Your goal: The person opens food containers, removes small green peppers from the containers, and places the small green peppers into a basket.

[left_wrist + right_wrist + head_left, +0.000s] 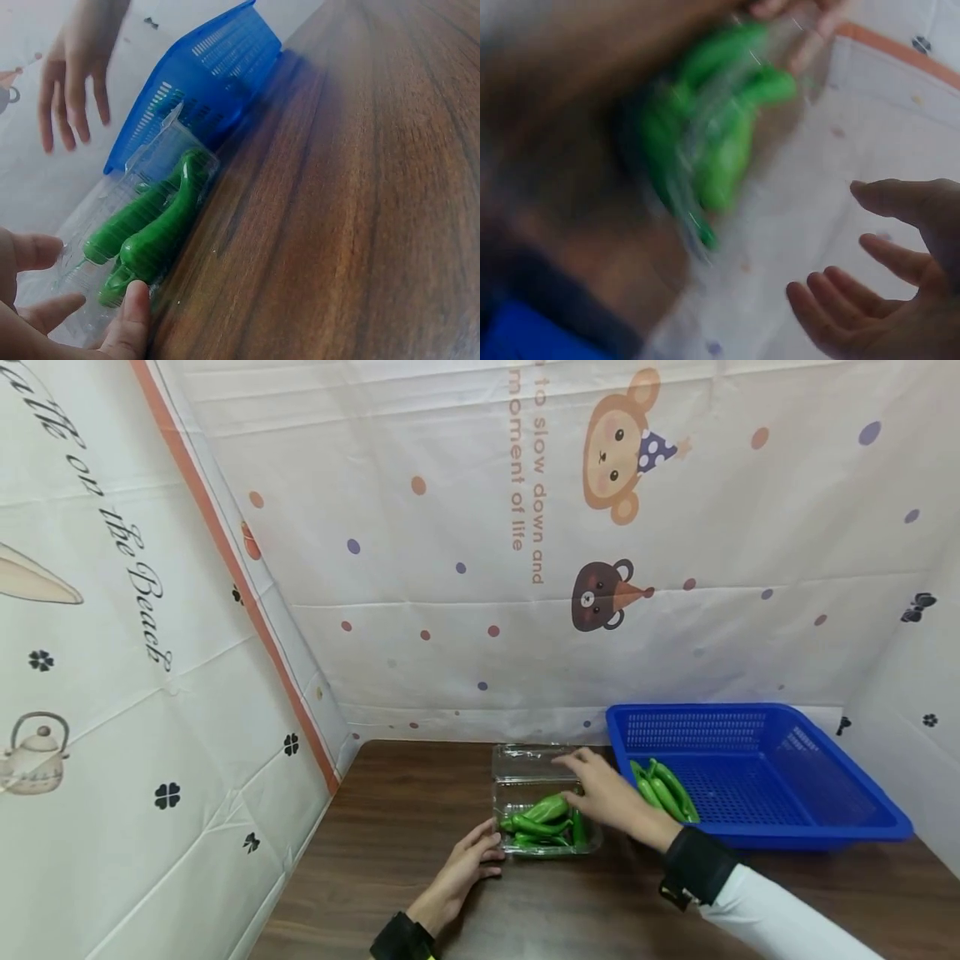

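Observation:
A clear plastic clamshell box (pixel 551 852) with its lid (pixel 525 763) folded back stands on the table. Several green peppers (pixel 538 822) lie inside its base. My left hand (pixel 462 870) rests at the box's left side, thumb and fingers spread around the near corner, as the left wrist view also shows. Above the box's right side hovers my right hand (pixel 606 793), its fingers apart and holding nothing; the right wrist view shows them loosely bent. The peppers (pixel 720 142) look blurred in that view.
A blue plastic basket (pixel 813 831) stands to the right of the box. More green peppers (pixel 666 792) lie against its left side. A printed cloth (pixel 450 652) hangs behind the dark wooden table (pixel 420 793) and another covers the left side.

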Available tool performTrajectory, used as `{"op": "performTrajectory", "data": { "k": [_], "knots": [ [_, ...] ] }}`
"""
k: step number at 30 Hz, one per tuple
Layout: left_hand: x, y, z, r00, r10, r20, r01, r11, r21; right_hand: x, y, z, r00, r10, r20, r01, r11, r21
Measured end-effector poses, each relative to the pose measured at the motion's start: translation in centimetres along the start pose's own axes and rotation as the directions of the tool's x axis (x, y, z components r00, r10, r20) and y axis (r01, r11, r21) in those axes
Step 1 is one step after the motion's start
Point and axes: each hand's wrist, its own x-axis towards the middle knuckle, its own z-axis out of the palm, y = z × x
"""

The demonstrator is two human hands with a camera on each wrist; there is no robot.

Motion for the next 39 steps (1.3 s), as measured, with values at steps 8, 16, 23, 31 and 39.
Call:
{"op": "performTrajectory", "data": {
  "k": [8, 16, 23, 31, 39],
  "knots": [
    [0.0, -0.2, 0.0, 1.0, 0.009, 0.001, -0.009, 1.0, -0.004, -1.2, 1.0, 5.9, 0.987, -0.125, 0.097, 0.126, 0.992, -0.004],
    [-0.1, 0.0, -0.1, 1.0, 0.025, -0.004, -0.025, 1.0, -0.01, -0.7, 1.1, 7.2, 0.988, -0.13, 0.078, 0.131, 0.991, -0.013],
    [0.0, -0.2, 0.0, 1.0, 0.017, -0.01, -0.017, 1.0, -0.014, -0.5, 1.3, 8.1, 0.986, -0.145, 0.082, 0.144, 0.989, 0.018],
    [0.1, -0.3, 0.4, 1.0, 0.004, -0.016, -0.004, 1.0, 0.003, -0.5, 1.3, 8.3, 0.981, -0.188, 0.039, 0.19, 0.98, -0.057],
    [0.0, -0.2, 0.2, 1.0, 0.007, -0.03, -0.007, 1.0, 0.003, 0.4, 0.3, 5.8, 0.994, -0.102, -0.03, 0.102, 0.995, 0.0]
  ]
}}
